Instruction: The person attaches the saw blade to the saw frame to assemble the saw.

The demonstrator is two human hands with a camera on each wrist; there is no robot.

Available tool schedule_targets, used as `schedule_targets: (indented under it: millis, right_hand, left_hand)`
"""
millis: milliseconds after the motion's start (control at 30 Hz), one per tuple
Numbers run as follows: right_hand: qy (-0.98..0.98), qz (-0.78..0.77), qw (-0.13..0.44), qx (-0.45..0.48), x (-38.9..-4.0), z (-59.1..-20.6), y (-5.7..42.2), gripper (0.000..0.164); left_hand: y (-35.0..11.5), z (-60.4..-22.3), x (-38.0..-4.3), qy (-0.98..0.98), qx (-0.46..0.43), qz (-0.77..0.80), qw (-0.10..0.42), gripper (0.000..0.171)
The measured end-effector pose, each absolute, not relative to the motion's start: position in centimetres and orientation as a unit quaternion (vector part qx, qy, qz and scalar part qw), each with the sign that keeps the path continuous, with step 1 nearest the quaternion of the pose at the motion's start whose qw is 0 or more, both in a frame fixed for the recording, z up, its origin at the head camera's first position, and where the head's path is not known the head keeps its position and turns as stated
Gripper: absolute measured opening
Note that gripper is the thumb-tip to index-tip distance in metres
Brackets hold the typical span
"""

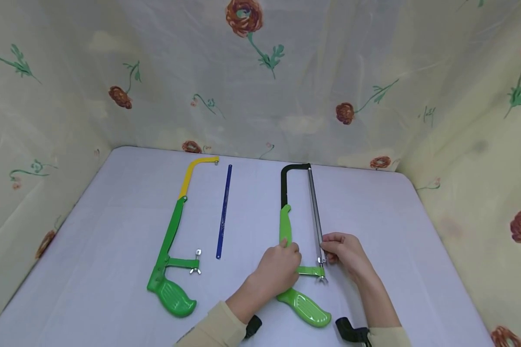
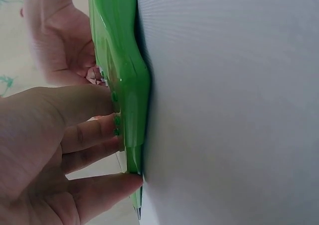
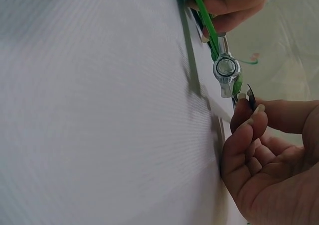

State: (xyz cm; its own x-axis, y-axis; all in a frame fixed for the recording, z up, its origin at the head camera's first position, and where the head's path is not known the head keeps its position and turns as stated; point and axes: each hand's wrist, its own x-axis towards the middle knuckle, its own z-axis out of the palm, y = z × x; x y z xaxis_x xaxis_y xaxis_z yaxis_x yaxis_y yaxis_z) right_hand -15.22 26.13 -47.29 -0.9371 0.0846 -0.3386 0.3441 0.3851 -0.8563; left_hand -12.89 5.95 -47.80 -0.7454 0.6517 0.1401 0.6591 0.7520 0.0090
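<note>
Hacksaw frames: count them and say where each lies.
2. In the head view, the green-and-yellow frame lies left of the loose blue blade; the green-and-black frame lies right of it.

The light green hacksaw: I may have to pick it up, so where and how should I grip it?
Probably by its handle, from above and the near side. The hacksaw lies flat, and the thick, grooved handle is its nearest end, mostly uncovered. I'd avoid the slender blade, whose near end the right hand pinches.
</note>
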Motion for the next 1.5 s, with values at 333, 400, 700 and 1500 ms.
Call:
schedule_targets:
  millis: [333,400,700,1500]
  right_hand:
    - [0.831,-0.527,0.124,0.129,-15.14,-47.49,26.04,0.033]
    - [0.833,-0.524,0.125,0.129,-15.14,-47.55,26.05,0.032]
    - [0.841,-0.513,0.123,0.121,-15.17,-47.84,26.06,0.029]
    - [0.84,-0.517,0.118,0.11,-15.1,-48.01,26.1,0.026]
  left_hand:
    - [5.96,-47.88,-12.95,-0.933,-0.353,-0.025,0.07,0.029]
    - [5.95,-47.89,-12.95,-0.932,-0.354,-0.023,0.072,0.029]
    - [5.91,-47.85,-12.9,-0.932,-0.354,-0.02,0.075,0.028]
    - [5.91,-47.89,-12.89,-0.93,-0.357,-0.024,0.081,0.026]
